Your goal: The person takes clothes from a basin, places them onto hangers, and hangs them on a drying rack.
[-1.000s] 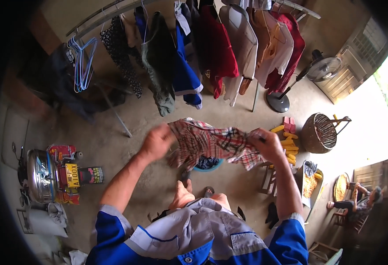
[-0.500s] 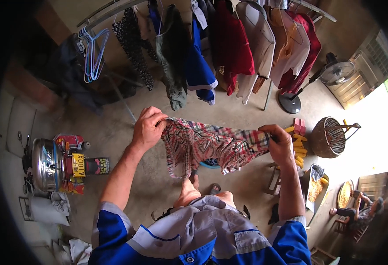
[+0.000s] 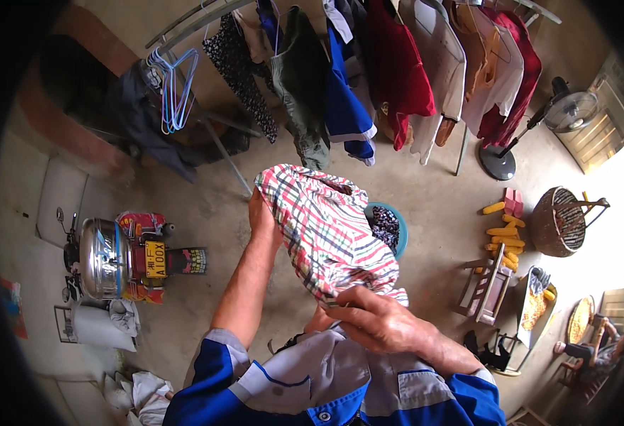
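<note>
A red, white and dark checked garment [image 3: 329,227] hangs in loose folds between my hands, in front of my chest. My left hand [image 3: 262,211] is raised under its far left end. The cloth covers those fingers, so I cannot see their grip. My right hand [image 3: 377,319] is closed on the garment's near edge, close to my shirt, fingers bent over the fabric. Beyond the garment, on the floor, a blue basin [image 3: 403,231] holds dark patterned cloth [image 3: 385,228], partly hidden by the garment.
A rack [image 3: 191,28] of hung clothes spans the far side, with blue hangers [image 3: 175,92] at its left. A motorbike [image 3: 106,259] stands left. Rightward are a fan [image 3: 498,163], corn cobs [image 3: 507,241], a basket [image 3: 559,221], a wooden stool [image 3: 487,287] and a seated person [image 3: 610,346].
The garment was stretched sideways between both hands. Now my right hand has come down and inward to its near edge, and my left hand has slipped behind the cloth. The basin shows more.
</note>
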The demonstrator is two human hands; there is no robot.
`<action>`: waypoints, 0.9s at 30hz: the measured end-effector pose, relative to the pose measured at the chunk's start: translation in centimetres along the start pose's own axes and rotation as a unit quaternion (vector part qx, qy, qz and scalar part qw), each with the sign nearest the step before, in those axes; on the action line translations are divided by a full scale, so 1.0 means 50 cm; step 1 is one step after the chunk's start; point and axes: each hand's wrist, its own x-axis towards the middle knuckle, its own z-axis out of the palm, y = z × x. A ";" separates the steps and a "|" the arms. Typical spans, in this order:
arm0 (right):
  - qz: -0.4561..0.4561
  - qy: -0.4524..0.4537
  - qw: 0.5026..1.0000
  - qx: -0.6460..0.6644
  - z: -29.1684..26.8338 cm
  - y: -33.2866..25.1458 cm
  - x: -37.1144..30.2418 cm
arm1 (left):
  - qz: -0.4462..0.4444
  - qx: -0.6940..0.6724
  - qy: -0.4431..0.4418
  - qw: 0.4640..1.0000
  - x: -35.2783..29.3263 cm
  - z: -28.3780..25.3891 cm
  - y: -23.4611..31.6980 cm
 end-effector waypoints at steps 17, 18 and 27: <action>0.117 0.046 0.991 0.048 -0.045 0.055 0.001 | -0.148 -0.128 -0.356 0.914 -0.127 0.002 0.081; 0.104 0.094 0.990 0.032 -0.048 0.060 0.009 | -0.013 0.141 -0.422 0.895 -0.115 -0.018 0.073; 0.212 -0.124 0.945 0.218 -0.046 0.124 0.052 | -0.105 0.058 -0.540 0.833 -0.180 -0.045 0.086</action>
